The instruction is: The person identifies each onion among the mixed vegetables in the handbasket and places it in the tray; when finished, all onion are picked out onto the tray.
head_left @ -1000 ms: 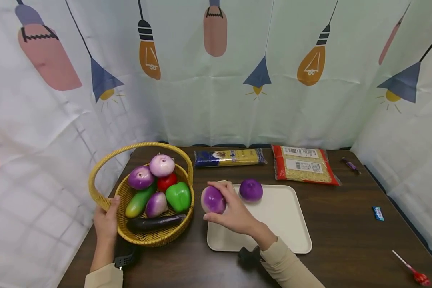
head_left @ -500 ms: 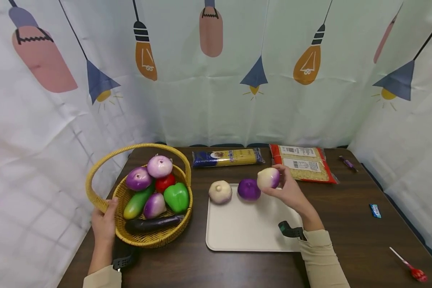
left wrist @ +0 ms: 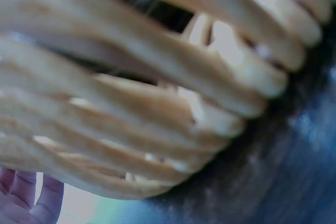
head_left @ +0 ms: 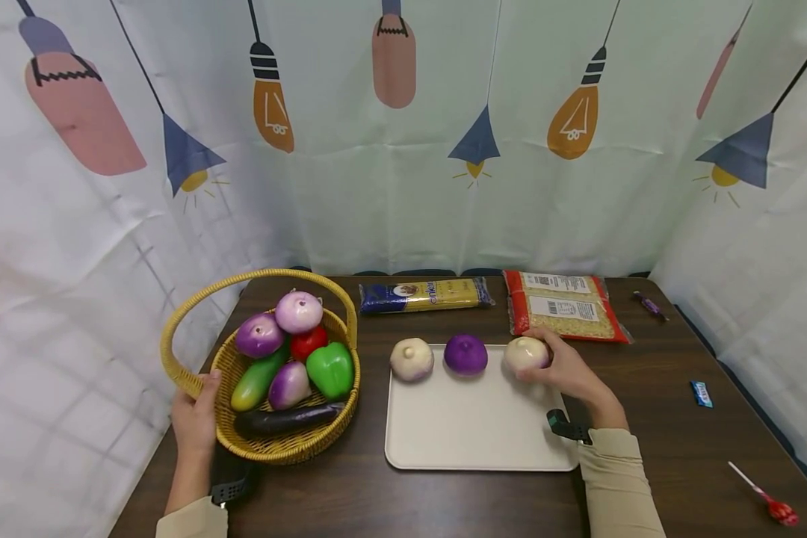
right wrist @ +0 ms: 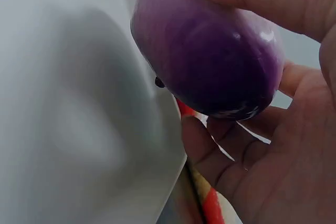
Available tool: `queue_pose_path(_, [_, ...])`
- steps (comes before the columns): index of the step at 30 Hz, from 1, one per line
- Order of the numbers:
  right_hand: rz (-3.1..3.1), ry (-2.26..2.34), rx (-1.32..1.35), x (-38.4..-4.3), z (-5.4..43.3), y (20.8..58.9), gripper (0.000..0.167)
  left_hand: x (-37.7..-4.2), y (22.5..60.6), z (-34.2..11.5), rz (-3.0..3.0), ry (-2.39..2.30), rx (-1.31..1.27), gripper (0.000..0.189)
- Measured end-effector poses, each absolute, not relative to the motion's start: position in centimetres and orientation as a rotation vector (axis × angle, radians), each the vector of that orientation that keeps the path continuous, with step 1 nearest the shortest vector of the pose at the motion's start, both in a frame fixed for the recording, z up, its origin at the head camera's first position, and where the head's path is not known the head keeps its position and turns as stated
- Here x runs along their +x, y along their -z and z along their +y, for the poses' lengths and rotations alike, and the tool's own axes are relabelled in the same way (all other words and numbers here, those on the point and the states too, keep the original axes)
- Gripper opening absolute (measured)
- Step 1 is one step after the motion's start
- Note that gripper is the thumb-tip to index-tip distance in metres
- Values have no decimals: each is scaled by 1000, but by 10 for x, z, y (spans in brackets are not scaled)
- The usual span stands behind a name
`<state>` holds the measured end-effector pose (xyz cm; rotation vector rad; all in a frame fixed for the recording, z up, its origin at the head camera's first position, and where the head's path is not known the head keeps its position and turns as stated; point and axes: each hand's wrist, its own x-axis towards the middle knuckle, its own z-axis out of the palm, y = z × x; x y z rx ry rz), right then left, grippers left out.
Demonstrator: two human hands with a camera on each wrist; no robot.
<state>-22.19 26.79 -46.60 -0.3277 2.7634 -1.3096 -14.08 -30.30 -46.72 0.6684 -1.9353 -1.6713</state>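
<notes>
My right hand [head_left: 565, 370] pinches a round purple-and-white onion [head_left: 526, 353] at the far right corner of the white tray [head_left: 477, 441]. In the right wrist view, thumb and fingers lie around the onion's glossy purple side [right wrist: 210, 51]. A dark purple onion [head_left: 466, 355] and a pale onion [head_left: 412, 359] stand along the tray's far edge. At left, my left hand [head_left: 195, 418] grips the yellow wicker basket [head_left: 296, 452] where its handle meets the rim. The blurred basket weave [left wrist: 157, 77] fills most of the left wrist view.
In the basket lie a green pepper [head_left: 331, 370], a cucumber [head_left: 258, 382], a tomato [head_left: 308, 342], a long eggplant [head_left: 289, 420] and several purple onions. Behind the tray are a pasta packet [head_left: 427, 294] and a grain bag [head_left: 568, 305]. Candies and a lollipop [head_left: 780, 512] lie at right.
My right hand has placed the pale onion at the tray's far left corner, then carried another past the dark purple one and lowered it at the far right corner. The left hand stays on the basket.
</notes>
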Motion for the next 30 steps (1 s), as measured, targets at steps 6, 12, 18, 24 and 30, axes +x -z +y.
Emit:
queue_pose_path(6, [2779, 1223, -322, -225, 268, 472, 80, -141, 468, -303, -1942, 1652, 646, 12])
queue_pose_path(12, [2771, 1214, -282, -227, 267, 476, 83, -140, 466, -302, -1937, 1651, 631, 13])
queue_pose_path(18, [2748, 1244, -269, -226, 268, 476, 84, -140, 467, -302, -1928, 1672, 636, 13])
queue_pose_path(24, [2737, 1240, -311, -222, 269, 469, 83, -139, 465, -301, -1924, 1675, 658, 13])
queue_pose_path(30, [2837, 1184, -252, -215, 268, 447, 71, -142, 472, -306, -1933, 1651, 647, 14])
